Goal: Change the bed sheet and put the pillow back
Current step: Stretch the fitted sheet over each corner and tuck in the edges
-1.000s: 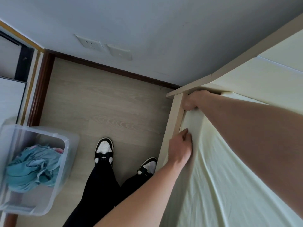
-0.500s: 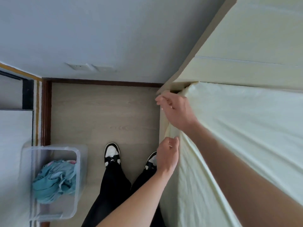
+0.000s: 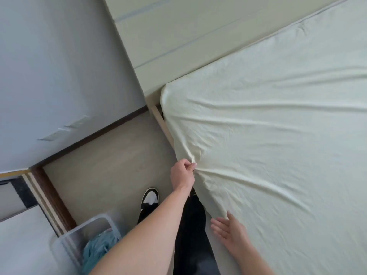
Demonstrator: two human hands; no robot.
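The fitting step is judged to be in hand: the pale yellow cotton bed sheet [image 3: 268, 135], spread over the mattress, is pinched at its side edge by the left hand [image 3: 182, 171]. The right hand [image 3: 231, 233] is held flat-fingered just beside that edge, gripping nothing. Tucking along the side is probably called for next.

One head-worn camera looks steeply down, tilted, close over the bed [image 3: 278, 135] corner, with the floor [image 3: 111, 165] left of the bed.
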